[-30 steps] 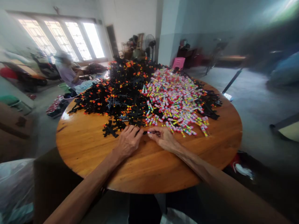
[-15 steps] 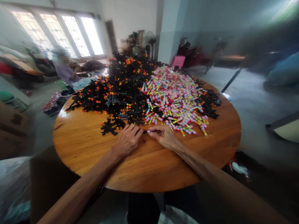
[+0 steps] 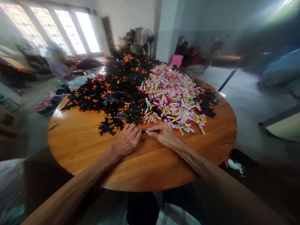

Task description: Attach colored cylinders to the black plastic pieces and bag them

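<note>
Near the front of the round wooden table (image 3: 93,165), my left hand (image 3: 128,137) is closed around a black toy gun, mostly hidden under the fingers; its dark end (image 3: 143,132) sticks out toward the right. Facing it, my right hand (image 3: 164,136) pinches a small pink-and-white tube (image 3: 147,131) against that dark end. Whether the two are joined I cannot tell. Behind my left hand spreads a heap of black toy guns (image 3: 117,97) with orange and yellow tips. A pile of small colourful tubes (image 3: 173,100) with pink labels lies beyond my right hand.
A few black toy guns (image 3: 106,126) lie loose left of my left hand. Across the room at left sits another person (image 3: 58,67). A pink stool (image 3: 176,60) and a standing fan (image 3: 148,37) are behind the table. Plastic bagging (image 3: 11,187) is at lower left.
The view has turned slightly, so everything sits a little further left. My hands stay together at the same spot; the right fingers have straightened and cover more of the tube.
</note>
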Demonstrator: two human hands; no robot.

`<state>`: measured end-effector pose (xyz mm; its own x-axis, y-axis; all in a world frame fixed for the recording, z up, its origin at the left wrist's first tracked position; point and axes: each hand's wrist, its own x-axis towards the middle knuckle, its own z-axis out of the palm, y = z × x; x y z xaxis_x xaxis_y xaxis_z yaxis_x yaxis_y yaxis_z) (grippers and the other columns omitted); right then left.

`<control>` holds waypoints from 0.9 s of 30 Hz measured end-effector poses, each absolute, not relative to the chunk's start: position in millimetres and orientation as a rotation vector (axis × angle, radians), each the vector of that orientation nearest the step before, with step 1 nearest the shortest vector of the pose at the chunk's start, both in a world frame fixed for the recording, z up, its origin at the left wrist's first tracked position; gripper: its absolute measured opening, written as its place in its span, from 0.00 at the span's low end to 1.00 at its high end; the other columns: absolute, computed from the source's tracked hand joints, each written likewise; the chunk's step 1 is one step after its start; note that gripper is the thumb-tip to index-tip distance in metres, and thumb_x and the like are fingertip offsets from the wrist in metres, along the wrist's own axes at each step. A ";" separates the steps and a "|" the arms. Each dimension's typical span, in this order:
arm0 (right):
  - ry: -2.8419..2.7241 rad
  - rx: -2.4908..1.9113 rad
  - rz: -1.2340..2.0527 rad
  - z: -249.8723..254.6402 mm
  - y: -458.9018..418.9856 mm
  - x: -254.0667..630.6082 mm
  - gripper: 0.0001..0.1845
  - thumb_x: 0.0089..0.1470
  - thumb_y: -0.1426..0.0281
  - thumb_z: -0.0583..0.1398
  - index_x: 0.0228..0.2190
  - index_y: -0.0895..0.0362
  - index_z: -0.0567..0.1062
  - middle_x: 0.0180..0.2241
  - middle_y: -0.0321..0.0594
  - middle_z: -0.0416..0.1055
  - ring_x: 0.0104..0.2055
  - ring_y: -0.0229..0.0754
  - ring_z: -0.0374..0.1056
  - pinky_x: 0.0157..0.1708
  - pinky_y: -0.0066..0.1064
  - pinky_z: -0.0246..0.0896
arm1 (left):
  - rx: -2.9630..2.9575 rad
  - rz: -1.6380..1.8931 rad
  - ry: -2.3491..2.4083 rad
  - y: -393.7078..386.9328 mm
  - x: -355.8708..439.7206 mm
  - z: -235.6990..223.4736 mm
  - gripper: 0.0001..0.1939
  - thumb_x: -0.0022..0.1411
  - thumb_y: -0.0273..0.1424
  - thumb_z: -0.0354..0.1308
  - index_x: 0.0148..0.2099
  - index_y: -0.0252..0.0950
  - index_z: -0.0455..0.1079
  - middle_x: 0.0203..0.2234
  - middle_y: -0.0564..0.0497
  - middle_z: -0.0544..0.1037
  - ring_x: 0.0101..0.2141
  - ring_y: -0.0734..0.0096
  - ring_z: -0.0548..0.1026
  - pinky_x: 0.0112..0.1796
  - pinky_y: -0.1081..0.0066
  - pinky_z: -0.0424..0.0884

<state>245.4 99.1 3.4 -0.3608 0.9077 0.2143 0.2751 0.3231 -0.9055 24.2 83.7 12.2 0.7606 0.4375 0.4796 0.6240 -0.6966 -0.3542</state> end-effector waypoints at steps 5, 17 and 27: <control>-1.851 -1.049 1.053 6.1 100.2 246.5 0.09 0.52 0.70 0.63 0.33 0.56 0.85 0.36 0.43 0.83 0.37 0.46 0.76 0.40 0.40 0.71 | -2.409 -0.330 -0.772 82.6 29.2 15.5 0.15 0.72 0.23 0.45 0.45 0.25 0.74 0.32 0.41 0.75 0.36 0.58 0.69 0.38 0.59 0.66; -1.848 -0.982 0.917 17.1 86.5 239.0 0.10 0.56 0.67 0.62 0.36 0.58 0.80 0.28 0.40 0.75 0.28 0.40 0.67 0.29 0.31 0.61 | -2.406 -0.464 -0.830 88.3 28.8 6.3 0.14 0.72 0.23 0.45 0.43 0.30 0.74 0.32 0.42 0.77 0.34 0.60 0.71 0.37 0.60 0.68; -2.412 -1.466 0.072 33.3 108.6 259.7 0.14 0.64 0.73 0.53 0.41 0.62 0.78 0.41 0.52 0.75 0.39 0.47 0.70 0.38 0.35 0.61 | -1.666 -2.035 -1.764 31.2 9.4 56.2 0.10 0.66 0.37 0.61 0.39 0.34 0.78 0.30 0.53 0.78 0.30 0.72 0.74 0.35 0.71 0.70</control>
